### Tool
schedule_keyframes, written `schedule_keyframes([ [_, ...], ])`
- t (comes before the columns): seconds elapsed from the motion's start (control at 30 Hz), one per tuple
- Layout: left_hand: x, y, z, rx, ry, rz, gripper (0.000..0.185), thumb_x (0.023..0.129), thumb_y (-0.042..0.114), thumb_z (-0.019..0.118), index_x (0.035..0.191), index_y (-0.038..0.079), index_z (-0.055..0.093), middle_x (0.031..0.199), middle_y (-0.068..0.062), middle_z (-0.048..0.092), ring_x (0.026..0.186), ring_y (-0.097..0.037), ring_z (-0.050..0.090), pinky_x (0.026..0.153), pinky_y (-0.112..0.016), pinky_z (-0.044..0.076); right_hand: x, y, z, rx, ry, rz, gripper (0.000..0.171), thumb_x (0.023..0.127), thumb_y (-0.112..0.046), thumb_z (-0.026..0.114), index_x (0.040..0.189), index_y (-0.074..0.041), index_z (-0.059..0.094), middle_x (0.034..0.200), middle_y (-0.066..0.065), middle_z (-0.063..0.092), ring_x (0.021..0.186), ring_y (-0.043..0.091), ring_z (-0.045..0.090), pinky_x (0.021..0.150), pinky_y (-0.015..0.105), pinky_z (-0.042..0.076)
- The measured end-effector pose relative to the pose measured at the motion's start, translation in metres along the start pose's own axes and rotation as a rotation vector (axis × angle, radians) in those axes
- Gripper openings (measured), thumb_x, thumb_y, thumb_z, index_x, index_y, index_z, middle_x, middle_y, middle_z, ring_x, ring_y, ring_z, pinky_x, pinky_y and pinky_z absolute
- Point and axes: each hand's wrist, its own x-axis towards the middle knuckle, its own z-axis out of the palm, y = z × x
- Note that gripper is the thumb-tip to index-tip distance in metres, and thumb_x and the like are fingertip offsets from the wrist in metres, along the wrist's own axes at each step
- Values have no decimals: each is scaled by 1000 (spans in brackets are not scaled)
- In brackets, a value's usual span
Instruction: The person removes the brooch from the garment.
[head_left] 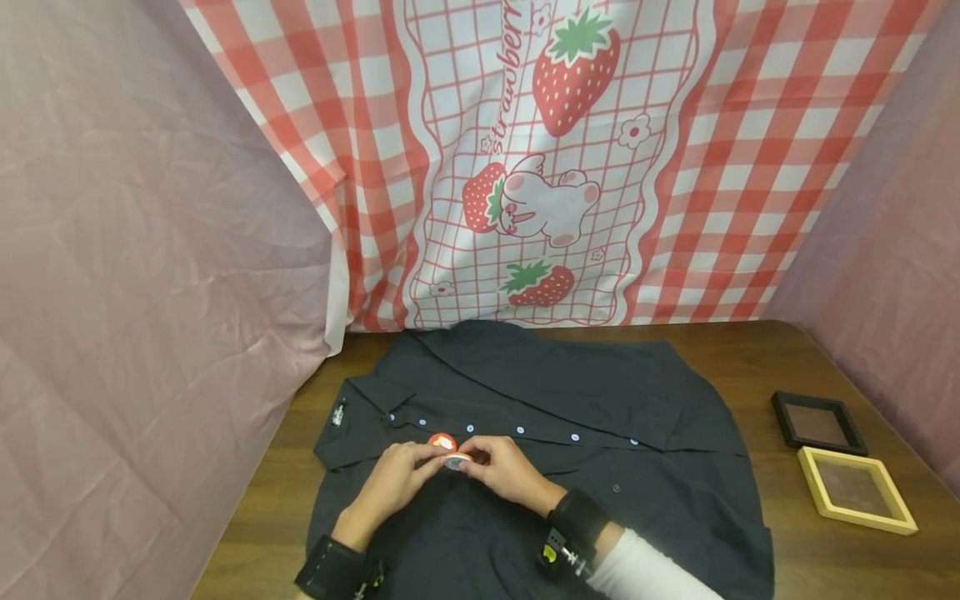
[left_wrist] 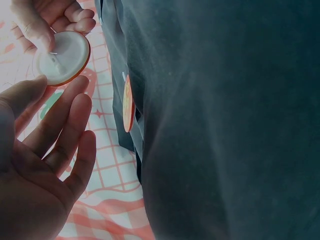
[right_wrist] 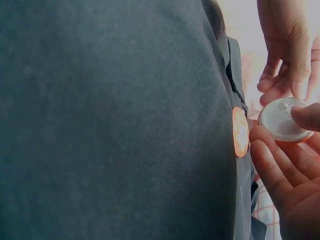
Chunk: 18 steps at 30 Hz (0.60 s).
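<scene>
A round pin badge (head_left: 458,462) is held between both hands above a dark button-up shirt (head_left: 675,492). Its pale back with a thin metal pin (left_wrist: 53,53) faces up, and an orange-red rim shows at the edge. My left hand (head_left: 396,482) pinches the badge's rim between thumb and finger. On the other side my right hand (head_left: 512,472) grips it, the thumb on the back and fingers beneath, as the right wrist view shows. A second badge, red with a pale figure (head_left: 442,442), sits on the shirt front just beyond the hands; how it is attached is hidden.
The shirt lies sideways on a wooden table (head_left: 262,500), collar to the left, with a row of pale buttons (head_left: 521,430). At the right are a black frame (head_left: 780,417) and a yellow frame (head_left: 862,521). A strawberry-print cloth (head_left: 750,167) hangs behind.
</scene>
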Motion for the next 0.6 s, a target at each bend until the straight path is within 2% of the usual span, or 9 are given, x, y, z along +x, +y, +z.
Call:
schedule_keyframes([
  [0.4,0,2,0,5,-7,-7,15,88,21,71,101,17,78,95,2,76,82,-15,68,70,-28,53,-1,0,2,-35,18,-15,7,87,-8,71,93,-6,72,78,3,69,63,-4,52,57,15,47],
  [0.6,1,2,0,9,16,29,14,86,19,72,98,16,79,92,1,76,80,-15,69,68,-29,54,0,0,1,-75,50,-35,6,88,-14,72,91,-9,73,76,-1,67,64,-5,50,58,15,46],
])
